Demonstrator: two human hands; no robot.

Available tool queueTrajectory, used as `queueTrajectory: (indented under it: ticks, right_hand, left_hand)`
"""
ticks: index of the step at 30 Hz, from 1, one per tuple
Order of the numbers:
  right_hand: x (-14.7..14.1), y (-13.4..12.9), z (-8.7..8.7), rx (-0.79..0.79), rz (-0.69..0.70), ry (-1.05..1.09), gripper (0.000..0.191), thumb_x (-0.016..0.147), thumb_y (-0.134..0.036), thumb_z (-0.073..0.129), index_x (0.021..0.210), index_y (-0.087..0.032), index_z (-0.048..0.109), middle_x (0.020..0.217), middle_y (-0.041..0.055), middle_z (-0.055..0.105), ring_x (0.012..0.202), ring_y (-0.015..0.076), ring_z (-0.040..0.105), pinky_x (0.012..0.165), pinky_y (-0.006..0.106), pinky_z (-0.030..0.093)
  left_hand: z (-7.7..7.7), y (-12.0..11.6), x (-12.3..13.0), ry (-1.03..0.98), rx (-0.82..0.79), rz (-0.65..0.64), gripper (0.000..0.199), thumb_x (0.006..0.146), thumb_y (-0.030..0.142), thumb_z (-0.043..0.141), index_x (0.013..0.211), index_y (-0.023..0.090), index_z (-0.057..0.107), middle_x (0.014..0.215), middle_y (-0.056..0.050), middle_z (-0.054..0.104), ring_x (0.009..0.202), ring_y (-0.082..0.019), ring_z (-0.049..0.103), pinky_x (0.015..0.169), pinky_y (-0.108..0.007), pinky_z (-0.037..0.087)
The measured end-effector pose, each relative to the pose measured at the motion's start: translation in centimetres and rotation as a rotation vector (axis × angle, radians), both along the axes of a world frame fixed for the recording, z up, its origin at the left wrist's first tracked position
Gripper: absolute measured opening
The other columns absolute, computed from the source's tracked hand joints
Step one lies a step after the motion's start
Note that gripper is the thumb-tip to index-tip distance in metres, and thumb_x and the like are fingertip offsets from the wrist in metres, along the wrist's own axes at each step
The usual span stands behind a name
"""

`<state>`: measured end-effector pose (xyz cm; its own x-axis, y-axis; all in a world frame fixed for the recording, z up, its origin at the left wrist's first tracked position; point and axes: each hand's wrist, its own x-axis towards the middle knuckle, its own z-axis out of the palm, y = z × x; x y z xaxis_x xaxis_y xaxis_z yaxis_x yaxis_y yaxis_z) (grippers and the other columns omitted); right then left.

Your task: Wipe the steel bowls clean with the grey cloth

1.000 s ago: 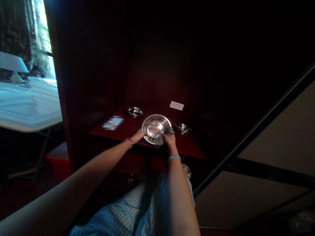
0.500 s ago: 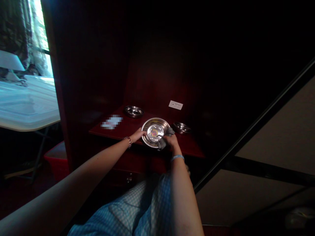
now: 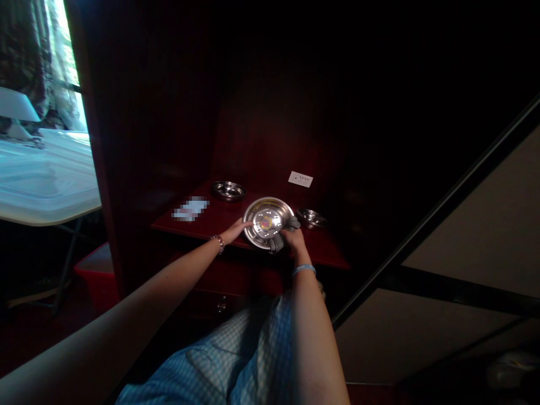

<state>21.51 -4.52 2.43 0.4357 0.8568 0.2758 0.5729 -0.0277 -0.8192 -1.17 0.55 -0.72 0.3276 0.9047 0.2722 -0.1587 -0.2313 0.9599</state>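
A shiny round metal bowl (image 3: 262, 216) with a coloured mark in its middle is tilted toward me above the front of a dark red shelf (image 3: 228, 222). My left hand (image 3: 237, 230) grips its left rim, thumb on the inside and fingers hidden behind. At the lower right rim, my right hand (image 3: 293, 237) is closed on a grey cloth (image 3: 276, 243) that wraps over the edge. Two other metal bowls rest on the shelf: one bowl (image 3: 228, 191) at the back left, another bowl (image 3: 311, 218) to the right.
A blurred-out pale item (image 3: 190, 208) lies on the shelf's left part. On the back wall is a white socket plate (image 3: 300, 179). Below is a drawer with a knob (image 3: 221, 304). To the left stand a white table (image 3: 46, 180) with a lamp (image 3: 19, 107) and a red bin (image 3: 99, 275).
The bowl has risen slightly and its tilt has shifted a little, with both hands still on it. The cloth stays at the lower right rim.
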Motion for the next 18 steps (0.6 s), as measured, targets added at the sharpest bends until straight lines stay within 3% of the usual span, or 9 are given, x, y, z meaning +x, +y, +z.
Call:
queueTrajectory:
  ticks: [5, 10, 15, 18]
  right_hand:
    - [-2.0, 0.6, 0.0, -0.045, -0.104, 0.040, 0.021, 0.067, -0.028, 0.066, 0.084, -0.016, 0.071, 0.093, 0.0123, 0.075, 0.094, 0.0270, 0.071, 0.082, 0.032, 0.054]
    - [-3.4, 1.2, -0.8, 0.024, -0.123, 0.132, 0.026, 0.069, -0.031, 0.067, 0.090, -0.016, 0.070, 0.098, 0.0117, 0.075, 0.096, 0.0262, 0.071, 0.083, 0.032, 0.055]
    - [-3.8, 2.5, -2.2, 0.151, -0.105, 0.280, 0.031, 0.069, -0.030, 0.067, 0.097, -0.018, 0.068, 0.096, 0.0064, 0.076, 0.094, 0.0211, 0.071, 0.079, 0.027, 0.055]
    - [-3.7, 3.0, -2.7, 0.195, -0.034, 0.231, 0.031, 0.070, -0.030, 0.066, 0.099, -0.018, 0.067, 0.093, 0.0061, 0.075, 0.093, 0.0202, 0.071, 0.079, 0.027, 0.055]
  left_hand:
    - [0.5, -0.5, 0.1, 0.020, 0.035, 0.033, 0.056, 0.075, 0.035, 0.067, 0.127, 0.015, 0.060, 0.130, -0.010, 0.065, 0.126, -0.028, 0.054, 0.111, -0.039, 0.037]
    - [0.7, -0.8, 0.2, -0.018, 0.021, 0.006, 0.056, 0.074, 0.040, 0.069, 0.123, 0.014, 0.062, 0.127, -0.011, 0.067, 0.125, -0.028, 0.056, 0.111, -0.039, 0.038]
    - [0.6, -0.6, 0.6, 0.045, 0.024, -0.052, 0.053, 0.071, 0.038, 0.074, 0.117, 0.012, 0.065, 0.118, -0.011, 0.071, 0.121, -0.030, 0.058, 0.108, -0.043, 0.040]
    - [0.5, -0.5, 0.8, 0.061, 0.021, -0.066, 0.049, 0.071, 0.038, 0.074, 0.112, 0.013, 0.067, 0.114, -0.011, 0.072, 0.119, -0.029, 0.059, 0.108, -0.043, 0.040]
